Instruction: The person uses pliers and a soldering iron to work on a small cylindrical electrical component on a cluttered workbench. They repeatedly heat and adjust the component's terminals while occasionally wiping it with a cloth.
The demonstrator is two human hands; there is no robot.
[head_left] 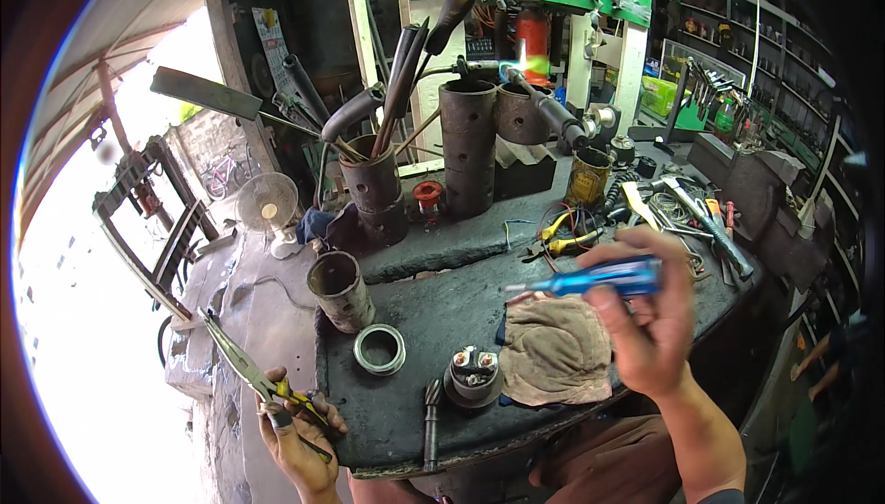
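Long-nose pliers [241, 364] with yellow and black handles are in my left hand [300, 444], off the bench's left edge, their jaws pointing up and away. My right hand [654, 329] grips a screwdriver [608, 277] with a blue handle, blurred by motion, its tip toward the left. Below and left of it lies a folded brown rag [558, 352]. Between the hands stands a round dark part [474, 377] with two bright bolt terminals on top. Beside it are a metal ring [358, 349] and a fluted cutter [430, 426], lying near the front edge.
An open steel tube [348, 306] stands at the bench's left edge. Behind are taller tubes [467, 149] holding tools, and a red-lidded jar [428, 202]. Yellow-handled pliers [572, 242], wires, a hammer [714, 232] and a rusty can [587, 181] crowd the right. A fan [267, 205] stands far left.
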